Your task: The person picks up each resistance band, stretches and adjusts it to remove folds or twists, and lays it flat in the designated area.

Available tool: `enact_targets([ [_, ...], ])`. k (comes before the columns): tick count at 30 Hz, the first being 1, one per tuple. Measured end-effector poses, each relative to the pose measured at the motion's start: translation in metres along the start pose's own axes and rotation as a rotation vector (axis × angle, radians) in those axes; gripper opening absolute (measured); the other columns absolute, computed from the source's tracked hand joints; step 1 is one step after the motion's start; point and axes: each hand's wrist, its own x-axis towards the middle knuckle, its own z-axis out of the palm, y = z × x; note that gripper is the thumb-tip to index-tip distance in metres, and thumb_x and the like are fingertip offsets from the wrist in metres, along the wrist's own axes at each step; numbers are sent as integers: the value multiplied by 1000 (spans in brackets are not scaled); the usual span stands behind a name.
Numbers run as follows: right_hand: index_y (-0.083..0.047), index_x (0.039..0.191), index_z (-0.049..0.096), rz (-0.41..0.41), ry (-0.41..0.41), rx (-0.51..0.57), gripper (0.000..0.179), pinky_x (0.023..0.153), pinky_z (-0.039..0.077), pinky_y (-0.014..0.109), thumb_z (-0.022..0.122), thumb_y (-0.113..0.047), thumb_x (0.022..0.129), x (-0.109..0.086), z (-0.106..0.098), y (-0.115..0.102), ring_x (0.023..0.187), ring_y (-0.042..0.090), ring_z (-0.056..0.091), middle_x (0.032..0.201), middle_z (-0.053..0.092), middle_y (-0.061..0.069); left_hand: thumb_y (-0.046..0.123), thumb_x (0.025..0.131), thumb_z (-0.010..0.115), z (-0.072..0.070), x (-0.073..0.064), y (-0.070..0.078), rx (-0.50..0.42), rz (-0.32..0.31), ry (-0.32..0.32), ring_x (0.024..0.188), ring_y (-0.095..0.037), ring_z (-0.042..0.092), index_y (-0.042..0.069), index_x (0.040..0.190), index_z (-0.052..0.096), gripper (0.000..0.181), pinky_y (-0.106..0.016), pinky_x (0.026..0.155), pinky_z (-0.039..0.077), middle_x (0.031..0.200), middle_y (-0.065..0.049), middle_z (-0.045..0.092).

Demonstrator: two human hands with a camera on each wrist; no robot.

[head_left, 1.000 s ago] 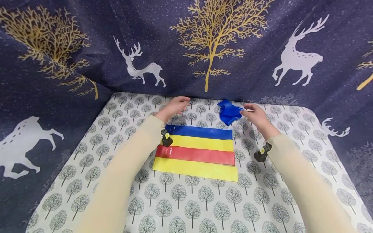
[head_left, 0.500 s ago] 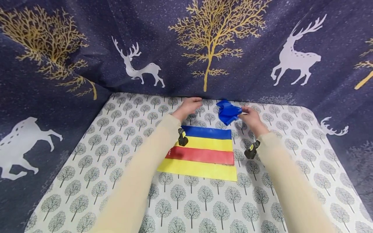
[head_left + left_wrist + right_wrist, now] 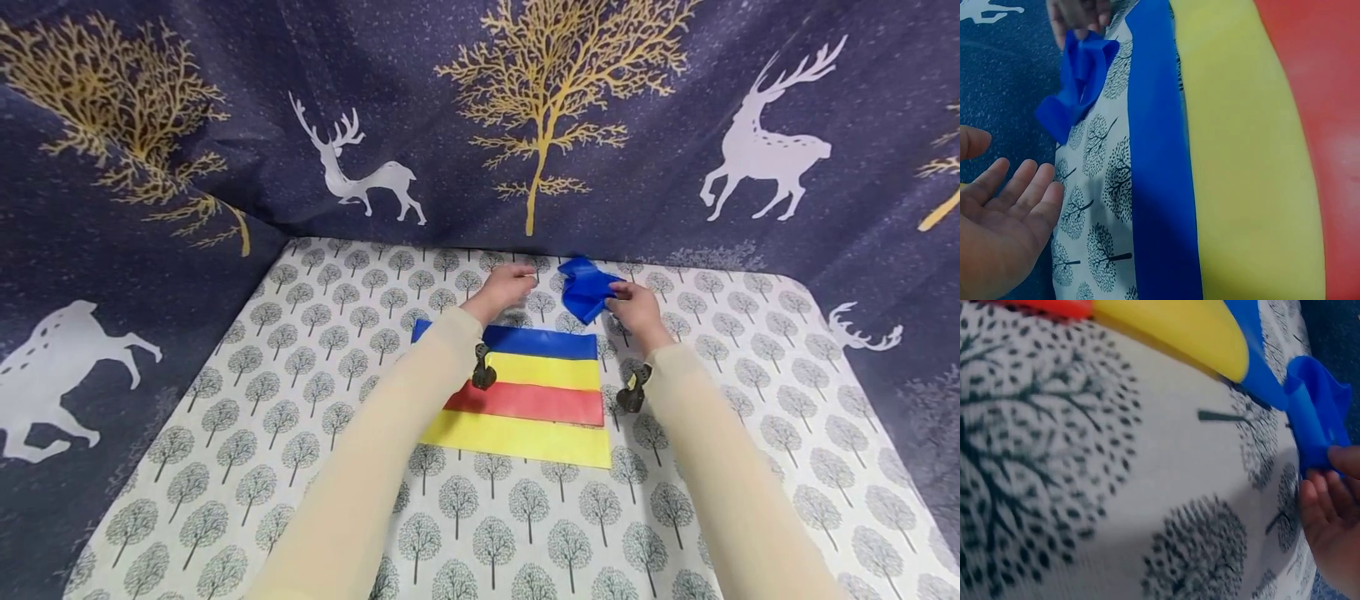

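Note:
A crumpled blue resistance band [image 3: 584, 292] lies at the back of the table. My right hand [image 3: 637, 310] pinches its right end; in the right wrist view the thumb is on top of the band [image 3: 1310, 422] with the fingers beneath. To the left of that band, my left hand [image 3: 506, 292] hovers with relaxed fingers and holds nothing; the left wrist view shows its palm [image 3: 1007, 231] turned up. Nearer to me lie flat bands side by side: blue [image 3: 540, 342], yellow [image 3: 551, 372], red [image 3: 540, 405] and another yellow [image 3: 525, 440]. My left forearm hides their left ends.
The table has a white cloth [image 3: 495, 533] printed with trees. A dark blue curtain [image 3: 450, 100] with deer and golden trees hangs behind and at both sides. Each wrist carries a small black camera [image 3: 483, 371].
My left hand has moved right, over the back of the flat bands toward the crumpled blue band. My right hand has shifted slightly left, its fingers further onto that band.

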Motion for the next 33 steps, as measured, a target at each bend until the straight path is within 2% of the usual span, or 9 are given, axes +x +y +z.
enact_targets([
  [3,6,134,61,-8,97,-15,36,70,42,9,53,-7,102,-2,2,-1,87,9,60,133,64,30,12,105,49,4,-1,2,-17,4,-12,140,-38,52,4,152,47,47,-48,115,48,155,-22,49],
  [7,5,132,64,-9,133,74,34,67,45,9,51,-6,103,-6,3,-9,78,-1,52,133,65,27,13,105,49,7,-4,5,3,5,-26,140,-36,52,6,153,47,48,-48,117,46,153,-21,52],
  [10,5,135,62,-18,115,154,35,73,53,12,49,-7,105,-11,2,-19,82,0,56,136,63,27,14,104,49,6,-6,8,5,16,-38,141,-35,53,7,153,47,49,-47,120,44,152,-19,53],
  [15,5,139,59,-62,60,211,36,86,57,16,46,-6,106,-24,-1,-34,87,-4,55,141,61,25,19,107,52,-1,-10,9,3,33,-53,141,-31,54,11,153,48,47,-45,120,44,153,-15,54],
  [22,3,143,55,-104,-39,263,40,83,55,9,44,-9,107,-38,-6,-52,95,-4,56,147,55,24,17,105,56,-12,-16,7,47,74,-101,141,-30,53,10,151,50,47,-45,118,45,152,-16,55],
  [26,-1,144,56,-111,-76,211,40,99,58,25,45,-15,108,-44,-8,-66,97,2,61,141,59,24,18,105,58,-11,-21,12,89,111,-159,141,-30,54,10,152,49,49,-45,119,45,151,-17,56],
  [29,-2,144,56,-119,-118,192,40,112,53,39,45,-17,109,-49,-7,-79,110,17,65,140,59,23,25,103,62,-7,-27,19,105,120,-172,139,-29,55,10,151,50,52,-46,119,46,148,-15,59],
  [31,-2,144,56,-129,-148,203,41,116,49,42,45,-19,109,-52,-4,-87,122,25,62,142,59,23,30,102,63,-4,-30,24,94,122,-172,138,-32,55,10,149,52,52,-50,118,45,146,-14,60],
  [33,-2,144,56,-141,-171,222,40,117,48,41,46,-20,109,-54,-2,-94,123,24,61,137,61,19,31,101,65,-2,-31,28,75,123,-153,135,-33,57,9,144,56,49,-51,117,46,142,-14,63],
])
